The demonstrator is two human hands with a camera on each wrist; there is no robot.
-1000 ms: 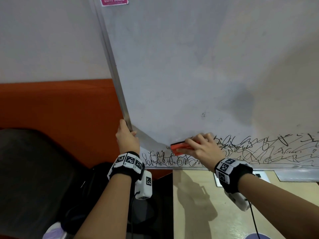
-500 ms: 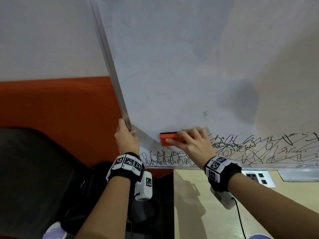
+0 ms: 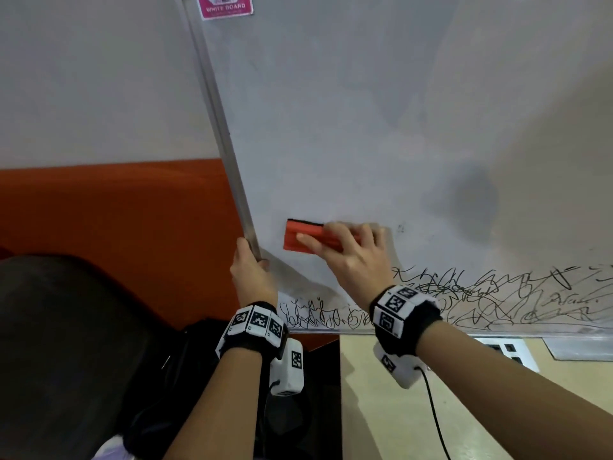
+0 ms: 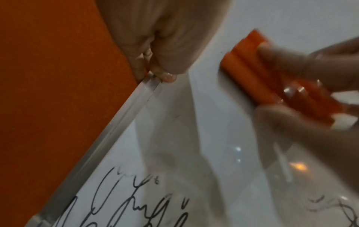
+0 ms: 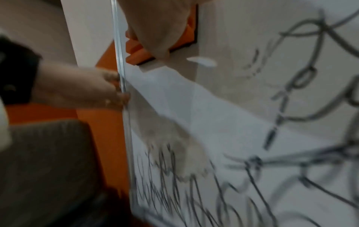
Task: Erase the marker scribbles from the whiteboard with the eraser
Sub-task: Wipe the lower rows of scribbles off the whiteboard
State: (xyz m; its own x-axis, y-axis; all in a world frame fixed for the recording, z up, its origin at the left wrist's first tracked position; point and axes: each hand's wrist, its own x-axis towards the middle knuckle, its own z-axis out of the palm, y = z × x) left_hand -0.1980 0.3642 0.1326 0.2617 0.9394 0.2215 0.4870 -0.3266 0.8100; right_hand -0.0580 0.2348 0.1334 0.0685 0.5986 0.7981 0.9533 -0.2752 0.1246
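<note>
A large whiteboard (image 3: 348,127) leans in front of me, its upper area wiped and black marker scribbles (image 3: 481,293) running in a band along its bottom edge. My right hand (image 3: 348,254) grips an orange eraser (image 3: 298,237) and presses it flat on the board near the left frame, above the scribbles. In the left wrist view the eraser (image 4: 250,69) lies under those blurred fingers. My left hand (image 3: 252,273) grips the board's metal left frame (image 3: 219,127), thumb on the front face (image 4: 167,76). More scribbles (image 5: 194,184) show blurred in the right wrist view.
An orange wall panel (image 3: 116,210) lies behind the board at the left, with a dark chair (image 3: 66,343) below it. A beige table (image 3: 381,410) with a power socket plate (image 3: 507,350) sits under the board's bottom edge. A pink label (image 3: 225,6) is stuck at the board's top.
My right hand has slid the eraser up and to the left, off the scribble band toward the left frame. The left hand has kept its hold on the frame.
</note>
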